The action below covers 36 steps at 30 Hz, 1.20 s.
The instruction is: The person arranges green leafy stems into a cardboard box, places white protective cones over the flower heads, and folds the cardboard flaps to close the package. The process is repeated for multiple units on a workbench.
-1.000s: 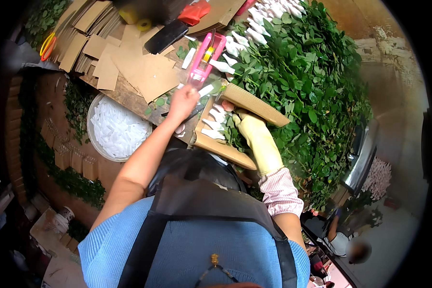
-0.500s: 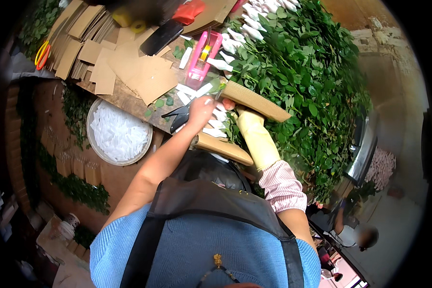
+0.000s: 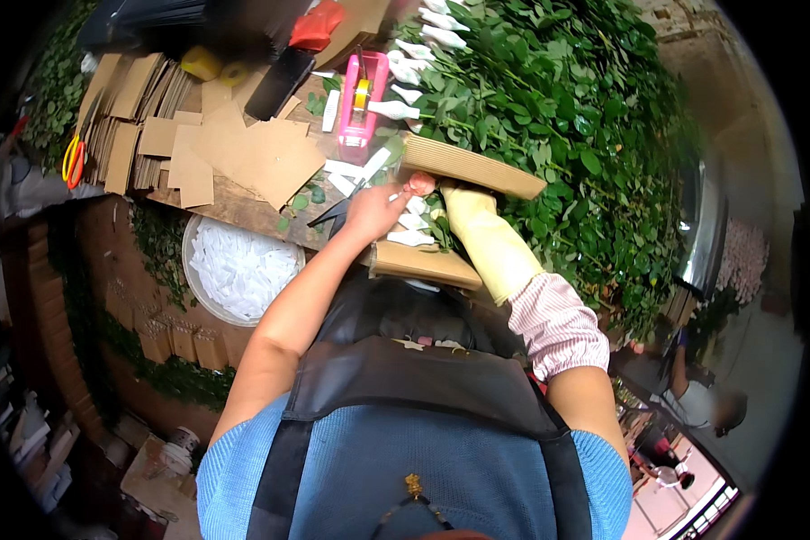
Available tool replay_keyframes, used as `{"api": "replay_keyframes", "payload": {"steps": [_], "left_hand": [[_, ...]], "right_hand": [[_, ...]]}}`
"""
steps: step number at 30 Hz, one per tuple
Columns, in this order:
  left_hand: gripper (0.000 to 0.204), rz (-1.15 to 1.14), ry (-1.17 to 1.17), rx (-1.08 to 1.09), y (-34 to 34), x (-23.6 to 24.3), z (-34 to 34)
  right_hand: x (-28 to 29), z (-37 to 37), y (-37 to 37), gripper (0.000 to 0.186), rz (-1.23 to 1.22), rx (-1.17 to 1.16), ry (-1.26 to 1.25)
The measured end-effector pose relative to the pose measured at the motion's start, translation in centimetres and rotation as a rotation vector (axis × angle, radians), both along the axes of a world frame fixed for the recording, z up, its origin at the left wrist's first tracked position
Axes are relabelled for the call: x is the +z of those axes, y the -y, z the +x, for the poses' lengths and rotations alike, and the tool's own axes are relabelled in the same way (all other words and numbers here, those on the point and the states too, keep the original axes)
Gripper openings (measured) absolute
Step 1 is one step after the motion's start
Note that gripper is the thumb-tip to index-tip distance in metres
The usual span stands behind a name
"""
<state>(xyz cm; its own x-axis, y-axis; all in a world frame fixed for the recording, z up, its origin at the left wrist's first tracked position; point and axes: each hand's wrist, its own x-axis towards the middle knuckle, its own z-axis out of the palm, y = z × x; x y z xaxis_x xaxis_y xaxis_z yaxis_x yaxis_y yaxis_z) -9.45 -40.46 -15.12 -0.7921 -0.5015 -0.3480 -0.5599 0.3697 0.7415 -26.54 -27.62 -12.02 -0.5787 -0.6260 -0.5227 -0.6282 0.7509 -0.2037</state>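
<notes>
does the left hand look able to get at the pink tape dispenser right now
Probably yes: the left hand is near the pink tape dispenser, and mainly loose white strips, lying low, seem to be between them.

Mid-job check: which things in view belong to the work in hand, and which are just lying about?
Seemingly in the work:
left hand, at the coral rose
gloved right hand
cardboard wrap
white sleeves
pink tape dispenser, nearby

Seemingly lying about:
black phone
yellow-and-orange scissors
red plastic
</notes>
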Motion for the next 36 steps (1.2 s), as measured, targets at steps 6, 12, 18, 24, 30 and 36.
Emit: {"api": "replay_keyframes", "payload": {"steps": [6,12,18,24,30,36], "left_hand": [[0.023,0.493,-0.375,0.455,4.9,-0.6,3.8],[0.039,0.035,-0.118,0.050,2.1,0.3,4.0],[0.037,0.199,0.084,-0.139,0.9,0.1,1.8],[0.022,0.537,-0.282,0.299,4.5,0.1,4.4],[0.023,0.187,0.060,-0.089,4.6,3.3,8.3],[0.048,0.087,0.073,-0.370,2.0,0.8,2.7]], "right_hand": [[-3.3,-0.6,-2.3,0.049,-0.011,0.124,-0.126],[6.1,0.8,1.2,0.061,0.358,0.352,0.140],[3.1,2.0,0.9,0.040,0.382,0.374,-0.098],[2.2,1.2,0.2,0.051,0.364,0.288,-0.007],[9.9,1.7,-2.4,0.051,-0.097,0.019,0.208],[5.5,2.5,-1.7,0.032,0.277,0.263,0.359]]}}
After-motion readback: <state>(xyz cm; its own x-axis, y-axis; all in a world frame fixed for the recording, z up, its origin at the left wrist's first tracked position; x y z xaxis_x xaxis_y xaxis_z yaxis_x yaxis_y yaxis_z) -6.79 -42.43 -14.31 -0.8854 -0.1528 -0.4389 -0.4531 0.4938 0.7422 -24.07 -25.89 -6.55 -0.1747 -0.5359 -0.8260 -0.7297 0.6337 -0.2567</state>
